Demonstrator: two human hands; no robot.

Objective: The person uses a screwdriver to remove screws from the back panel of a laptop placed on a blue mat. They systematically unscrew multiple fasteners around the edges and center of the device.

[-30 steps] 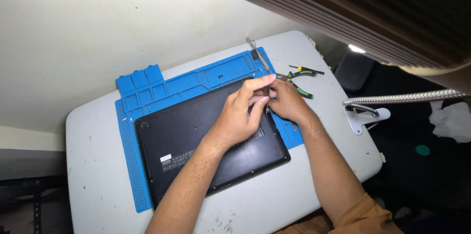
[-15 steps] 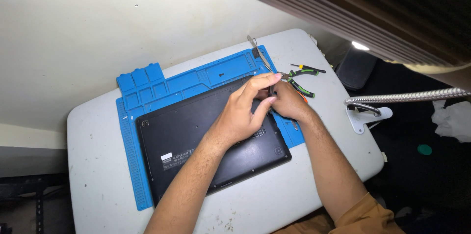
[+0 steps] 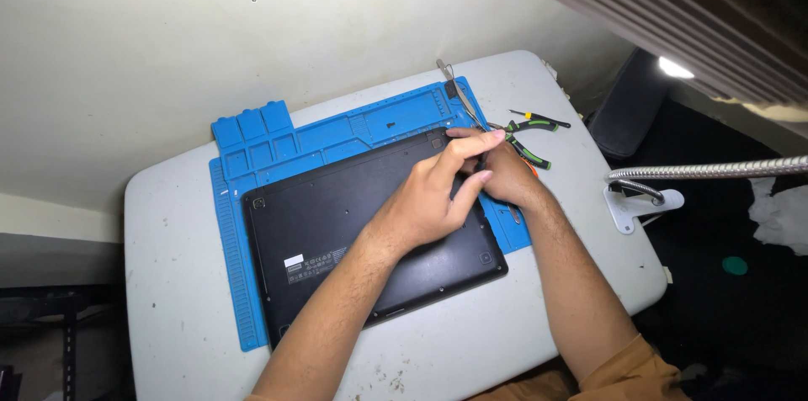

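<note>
A black laptop (image 3: 337,233) lies bottom up on a blue repair mat (image 3: 278,136) on a white table (image 3: 168,283). Both my hands meet over the laptop's far right corner. My left hand (image 3: 425,195) rests over the case, its thumb and forefinger pinched on the top of a thin tool (image 3: 481,148). My right hand (image 3: 509,178) sits just behind it, curled around the same tool, with a bit of orange showing by the knuckles. The tool's tip and the corner under it are hidden by my fingers.
Green-handled pliers (image 3: 530,148), a small screwdriver (image 3: 543,117) and metal tweezers (image 3: 450,81) lie at the table's far right. A flexible metal lamp arm (image 3: 707,170) with a white clamp (image 3: 631,207) juts in at the right edge. A cream wall stands behind.
Both hands stay at the same laptop corner. My left fingers have shifted slightly on the tool; nothing else has moved.
</note>
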